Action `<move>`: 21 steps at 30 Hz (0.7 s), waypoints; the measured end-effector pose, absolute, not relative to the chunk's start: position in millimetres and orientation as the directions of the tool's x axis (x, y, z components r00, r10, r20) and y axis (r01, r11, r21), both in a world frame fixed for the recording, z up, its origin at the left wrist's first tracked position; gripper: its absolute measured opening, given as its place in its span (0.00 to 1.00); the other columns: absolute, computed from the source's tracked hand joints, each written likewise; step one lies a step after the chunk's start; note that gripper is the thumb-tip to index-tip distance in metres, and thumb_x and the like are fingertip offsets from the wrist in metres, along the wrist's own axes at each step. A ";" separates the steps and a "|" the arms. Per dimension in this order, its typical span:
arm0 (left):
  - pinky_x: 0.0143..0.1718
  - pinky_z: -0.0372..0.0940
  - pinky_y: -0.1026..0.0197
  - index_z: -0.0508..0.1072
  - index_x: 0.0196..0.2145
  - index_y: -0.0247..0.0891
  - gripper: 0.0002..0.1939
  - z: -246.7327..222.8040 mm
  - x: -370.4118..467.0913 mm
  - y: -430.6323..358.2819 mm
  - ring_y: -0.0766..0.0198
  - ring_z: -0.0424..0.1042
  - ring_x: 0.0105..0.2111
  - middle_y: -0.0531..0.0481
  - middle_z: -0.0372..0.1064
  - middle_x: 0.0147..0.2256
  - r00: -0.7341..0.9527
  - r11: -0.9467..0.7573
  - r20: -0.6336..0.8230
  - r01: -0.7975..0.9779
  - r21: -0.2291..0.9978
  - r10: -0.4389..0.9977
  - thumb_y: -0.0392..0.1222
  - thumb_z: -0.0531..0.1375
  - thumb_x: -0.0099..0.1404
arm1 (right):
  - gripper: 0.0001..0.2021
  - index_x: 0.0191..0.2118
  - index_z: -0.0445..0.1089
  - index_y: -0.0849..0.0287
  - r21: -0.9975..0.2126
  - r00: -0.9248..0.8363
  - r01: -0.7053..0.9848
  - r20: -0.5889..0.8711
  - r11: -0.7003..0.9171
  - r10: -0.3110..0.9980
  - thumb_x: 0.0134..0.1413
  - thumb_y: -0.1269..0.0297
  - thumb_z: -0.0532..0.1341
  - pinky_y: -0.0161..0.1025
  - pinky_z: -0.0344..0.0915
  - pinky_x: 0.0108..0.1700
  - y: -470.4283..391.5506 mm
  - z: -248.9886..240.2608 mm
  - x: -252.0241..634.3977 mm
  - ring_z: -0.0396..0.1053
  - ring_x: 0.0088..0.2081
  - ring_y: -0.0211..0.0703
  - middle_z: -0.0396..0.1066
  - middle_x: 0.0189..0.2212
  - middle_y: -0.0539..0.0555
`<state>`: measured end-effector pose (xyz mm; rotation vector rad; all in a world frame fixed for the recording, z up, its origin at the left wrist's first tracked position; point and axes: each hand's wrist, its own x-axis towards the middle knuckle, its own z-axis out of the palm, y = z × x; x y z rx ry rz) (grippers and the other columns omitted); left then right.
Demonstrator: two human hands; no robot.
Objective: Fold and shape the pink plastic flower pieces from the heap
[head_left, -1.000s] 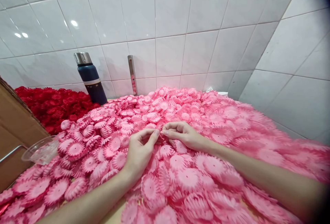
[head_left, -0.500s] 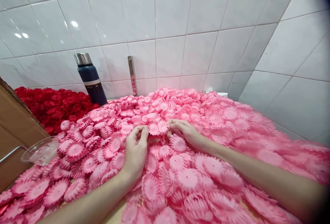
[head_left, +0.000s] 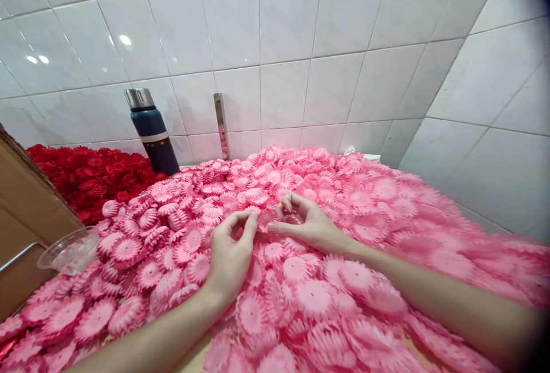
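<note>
My left hand is closed in a pinch, thumb against forefinger, at the edge of a pink fringed flower piece. That piece is smeared by motion and partly hidden by my fingers. Just to its right is my right hand, fingers curled and thumb stretched toward the piece, with a gap between thumb and fingers. Nothing clear shows in that gap except pink behind it. Both hands hover over a wide heap of pink flower pieces, round with fringed rims; several show a small centre hole.
A dark blue bottle with a steel cap stands against the tiled wall. Red flower pieces are piled behind a cardboard box at left. A clear plastic bowl sits by the box. A metal strip leans on the wall.
My right hand's thumb and fingers have spread from their earlier pinch. My left hand has shifted slightly right. The flower pieces seen clearly between my hands are now blurred and partly covered.
</note>
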<state>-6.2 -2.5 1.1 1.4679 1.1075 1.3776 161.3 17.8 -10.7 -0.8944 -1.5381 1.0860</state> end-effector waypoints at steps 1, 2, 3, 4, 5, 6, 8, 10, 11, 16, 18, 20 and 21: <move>0.39 0.66 0.63 0.76 0.32 0.36 0.09 0.1 -6.4 -1.7 0.62 0.72 0.35 0.48 0.75 0.33 -0.003 -0.270 0.270 0.052 0.961 0.963 0.44 0.61 0.58 | 0.17 0.26 0.54 0.56 -0.939 -0.218 0.025 0.329 0.342 0.919 0.42 0.62 0.67 0.34 0.59 0.28 17.3 -10.2 161.2 0.58 0.26 0.34 0.59 0.24 0.45; 0.39 0.66 0.62 0.76 0.33 0.35 0.10 -0.8 -6.5 -1.0 0.61 0.72 0.35 0.48 0.74 0.33 -0.012 -0.257 0.257 0.035 0.966 0.966 0.44 0.61 0.58 | 0.14 0.26 0.57 0.57 -0.928 -0.218 0.054 0.350 0.369 0.911 0.45 0.64 0.66 0.34 0.59 0.28 16.5 -9.4 161.3 0.58 0.26 0.34 0.60 0.24 0.46; 0.38 0.67 0.61 0.75 0.33 0.35 0.10 -1.4 -6.4 -0.4 0.61 0.72 0.35 0.47 0.74 0.33 -0.013 -0.243 0.243 0.020 0.970 0.970 0.45 0.61 0.58 | 0.10 0.26 0.61 0.58 -0.914 -0.220 0.100 0.365 0.393 0.905 0.46 0.65 0.64 0.34 0.58 0.28 15.7 -8.3 161.4 0.58 0.25 0.33 0.61 0.23 0.46; 0.38 0.67 0.61 0.75 0.33 0.35 0.11 -1.7 -6.2 -0.1 0.61 0.72 0.35 0.47 0.74 0.33 -0.006 -0.231 0.231 0.012 0.973 0.973 0.45 0.61 0.58 | 0.06 0.27 0.65 0.59 -0.902 -0.224 0.151 0.368 0.406 0.902 0.46 0.66 0.64 0.34 0.58 0.28 14.9 -7.1 161.5 0.58 0.25 0.34 0.62 0.23 0.47; 0.38 0.67 0.61 0.75 0.33 0.35 0.10 -1.5 -5.9 -0.1 0.60 0.72 0.35 0.47 0.74 0.33 0.011 -0.225 0.225 0.012 0.974 0.974 0.45 0.61 0.58 | 0.04 0.28 0.68 0.59 -0.895 -0.237 0.190 0.357 0.404 0.903 0.46 0.67 0.64 0.35 0.58 0.28 14.1 -5.8 161.5 0.59 0.24 0.34 0.63 0.22 0.47; 0.38 0.67 0.61 0.75 0.33 0.35 0.10 -0.8 -5.5 -0.3 0.60 0.72 0.35 0.47 0.74 0.33 0.036 -0.225 0.224 0.021 0.974 0.974 0.44 0.61 0.58 | 0.04 0.29 0.71 0.59 -0.897 -0.256 0.207 0.335 0.390 0.907 0.45 0.66 0.64 0.35 0.59 0.28 13.4 -4.6 161.3 0.60 0.25 0.35 0.64 0.23 0.48; 0.38 0.67 0.61 0.76 0.33 0.35 0.09 1.7 -4.6 -1.6 0.60 0.72 0.35 0.47 0.74 0.33 0.100 -0.236 0.230 0.055 0.970 0.968 0.42 0.61 0.58 | 0.06 0.30 0.72 0.59 -0.920 -0.292 0.181 0.288 0.349 0.912 0.43 0.65 0.66 0.36 0.61 0.30 12.2 -2.7 160.1 0.63 0.26 0.36 0.67 0.24 0.49; 0.37 0.66 0.62 0.77 0.32 0.34 0.08 4.4 -4.1 -3.1 0.61 0.72 0.34 0.47 0.75 0.32 0.161 -0.251 0.236 0.079 0.965 0.958 0.41 0.61 0.59 | 0.08 0.28 0.71 0.59 -0.935 -0.304 0.138 0.273 0.326 0.913 0.40 0.65 0.68 0.36 0.63 0.32 11.5 -1.9 158.7 0.65 0.29 0.37 0.69 0.26 0.50; 0.37 0.66 0.63 0.77 0.31 0.34 0.08 5.3 -4.0 -3.6 0.61 0.72 0.33 0.47 0.74 0.31 0.180 -0.258 0.240 0.084 0.963 0.954 0.41 0.61 0.59 | 0.08 0.27 0.70 0.60 -0.937 -0.299 0.131 0.275 0.325 0.914 0.40 0.65 0.69 0.36 0.63 0.33 11.5 -2.0 158.1 0.65 0.29 0.37 0.69 0.26 0.50; 0.38 0.67 0.61 0.74 0.32 0.35 0.09 -0.6 -5.9 -1.1 0.61 0.72 0.34 0.48 0.73 0.33 0.107 -0.231 0.230 -0.001 0.973 0.967 0.43 0.60 0.59 | 0.08 0.27 0.69 0.60 -0.950 -0.272 0.088 0.266 0.299 0.925 0.45 0.62 0.66 0.35 0.62 0.32 15.9 -5.5 160.6 0.64 0.29 0.36 0.68 0.25 0.49; 0.37 0.68 0.60 0.72 0.33 0.35 0.10 -4.8 -6.7 1.5 0.62 0.72 0.34 0.48 0.71 0.34 0.051 -0.184 0.189 -0.093 0.979 0.981 0.45 0.59 0.60 | 0.09 0.26 0.67 0.60 -0.966 -0.230 0.045 0.237 0.254 0.944 0.46 0.60 0.65 0.35 0.62 0.32 18.3 -6.3 163.2 0.64 0.28 0.35 0.67 0.25 0.49; 0.37 0.68 0.58 0.71 0.34 0.34 0.11 -7.0 -7.0 3.2 0.62 0.72 0.34 0.48 0.70 0.34 0.048 -0.136 0.145 -0.165 0.977 0.988 0.46 0.58 0.61 | 0.10 0.24 0.66 0.60 -0.974 -0.198 0.021 0.219 0.227 0.955 0.46 0.60 0.65 0.35 0.62 0.32 19.6 -6.4 164.9 0.64 0.27 0.35 0.67 0.24 0.48; 0.38 0.68 0.58 0.71 0.33 0.34 0.11 -6.8 -6.9 3.4 0.62 0.72 0.34 0.48 0.70 0.34 0.063 -0.121 0.135 -0.179 0.976 0.989 0.45 0.58 0.61 | 0.10 0.24 0.67 0.60 -0.973 -0.205 0.025 0.221 0.230 0.954 0.45 0.60 0.65 0.35 0.63 0.32 19.6 -6.3 165.3 0.65 0.27 0.35 0.67 0.24 0.48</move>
